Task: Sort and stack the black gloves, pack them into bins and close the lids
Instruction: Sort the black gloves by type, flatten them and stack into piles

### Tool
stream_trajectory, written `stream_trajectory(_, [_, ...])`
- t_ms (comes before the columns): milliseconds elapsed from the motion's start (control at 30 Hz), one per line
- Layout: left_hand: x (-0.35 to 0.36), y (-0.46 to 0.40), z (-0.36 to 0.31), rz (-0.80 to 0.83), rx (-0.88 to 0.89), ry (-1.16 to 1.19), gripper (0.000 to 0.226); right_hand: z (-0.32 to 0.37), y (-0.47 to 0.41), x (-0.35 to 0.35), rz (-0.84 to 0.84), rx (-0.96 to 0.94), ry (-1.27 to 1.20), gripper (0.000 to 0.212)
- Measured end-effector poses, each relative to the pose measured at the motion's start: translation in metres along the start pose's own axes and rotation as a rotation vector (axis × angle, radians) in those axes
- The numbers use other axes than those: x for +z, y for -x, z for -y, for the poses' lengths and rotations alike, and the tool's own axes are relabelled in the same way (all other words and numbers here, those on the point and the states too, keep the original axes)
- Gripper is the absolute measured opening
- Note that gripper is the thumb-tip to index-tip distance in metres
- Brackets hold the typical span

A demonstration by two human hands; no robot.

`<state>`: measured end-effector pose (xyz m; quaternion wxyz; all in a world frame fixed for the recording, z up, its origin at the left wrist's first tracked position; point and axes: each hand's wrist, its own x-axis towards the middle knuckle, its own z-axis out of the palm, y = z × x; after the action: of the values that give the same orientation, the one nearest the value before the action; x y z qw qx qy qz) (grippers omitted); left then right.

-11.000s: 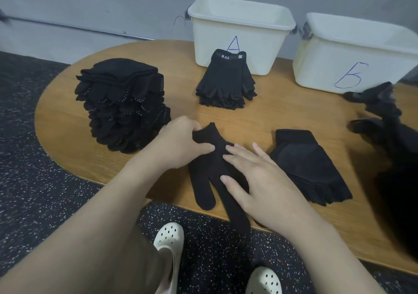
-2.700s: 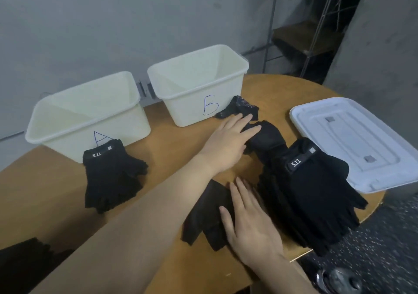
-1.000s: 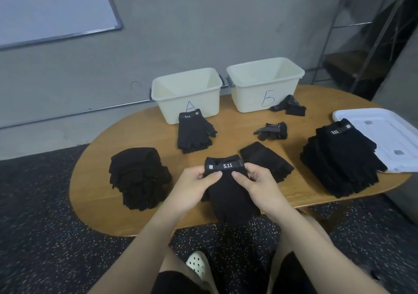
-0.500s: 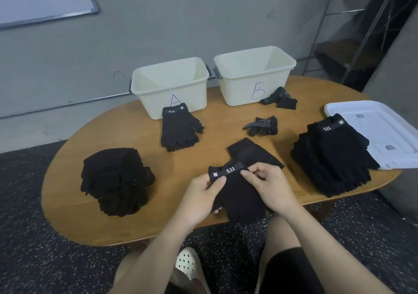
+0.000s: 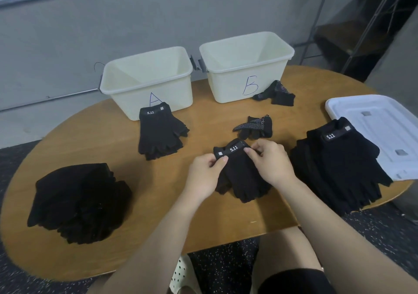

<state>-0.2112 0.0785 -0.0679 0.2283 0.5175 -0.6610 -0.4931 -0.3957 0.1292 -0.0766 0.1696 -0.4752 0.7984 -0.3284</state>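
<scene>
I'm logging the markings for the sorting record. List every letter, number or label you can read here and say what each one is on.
"A": handwritten in blue on the front of the left bin.
"B": handwritten in blue on the front of the right bin.
"5.11": cuff of the glove stack before bin A.
"5.11": cuff of the held glove, pinched by left hand and right hand.
"5.11": cuff atop the large right stack.
The small grey cuff tags are unreadable.

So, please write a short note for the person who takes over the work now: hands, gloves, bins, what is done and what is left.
Left hand and right hand each pinch the cuff of one 5.11 glove at the table's near edge.
Bin A and bin B stand open, with nothing visible inside.
Done: a small 5.11 stack before bin A, a plain pile at left.
Left: the big 5.11 pile, two dotted gloves, packing, lids.
</scene>
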Motion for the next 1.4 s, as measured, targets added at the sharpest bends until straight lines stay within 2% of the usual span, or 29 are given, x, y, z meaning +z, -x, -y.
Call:
stream_trajectory(200, [0.008,-0.015,0.012,-0.038,0.014,-0.246,0.038,-0.014,-0.009,0.014,-0.03,-0.094,0.173,0.025])
stream_trajectory(333, [0.007,-0.007,0.012,-0.009,0.051,-0.374,0.028,-0.021,-0.004,0.022,-0.093,-0.152,0.212,0.022])
stream_trajectory(467, [0.001,0.005,0.02,0.026,-0.012,-0.289,0.025,-0.025,-0.005,0.024,-0.097,-0.165,0.22,0.022])
stream_trajectory(600, [-0.005,0.016,0.026,0.023,-0.026,-0.204,0.025,-0.02,0.0,0.017,-0.031,-0.172,0.233,0.026])
stream_trajectory(700, [-0.006,0.021,0.028,0.036,-0.027,-0.213,0.022,-0.015,0.015,0.012,-0.071,-0.282,0.266,0.038])
stream_trajectory(767, [-0.004,0.025,0.029,0.03,-0.002,-0.256,0.018,-0.015,0.024,0.014,0.06,-0.344,0.279,0.054])
stream_trajectory(867, [-0.002,0.03,0.026,0.023,0.037,-0.352,0.014,-0.02,0.029,0.021,0.282,-0.34,0.398,0.072])
stream_trajectory(967, [-0.006,0.028,0.018,0.043,0.014,-0.486,0.022,-0.027,0.03,0.026,0.275,-0.376,0.497,0.078])
stream_trajectory(1033, [-0.01,0.026,0.011,-0.061,0.144,-0.567,0.024,-0.026,0.03,0.027,0.276,-0.384,0.527,0.079])
stream_trajectory(1100, [-0.008,0.022,0.002,-0.14,0.418,-0.64,0.032,-0.026,0.03,0.027,0.296,-0.375,0.536,0.078])
stream_trajectory(1167, [0.0,0.015,0.001,-0.029,0.561,-0.76,0.044,-0.026,0.032,0.027,0.319,-0.369,0.537,0.077])
stream_trajectory(1267, [0.01,0.01,0.024,0.147,0.479,-0.877,0.055,-0.027,0.035,0.028,0.313,-0.373,0.547,0.078])
stream_trajectory(1400, [0.006,0.009,0.038,0.219,0.427,-0.897,0.06,-0.025,0.037,0.026,0.303,-0.385,0.557,0.082])
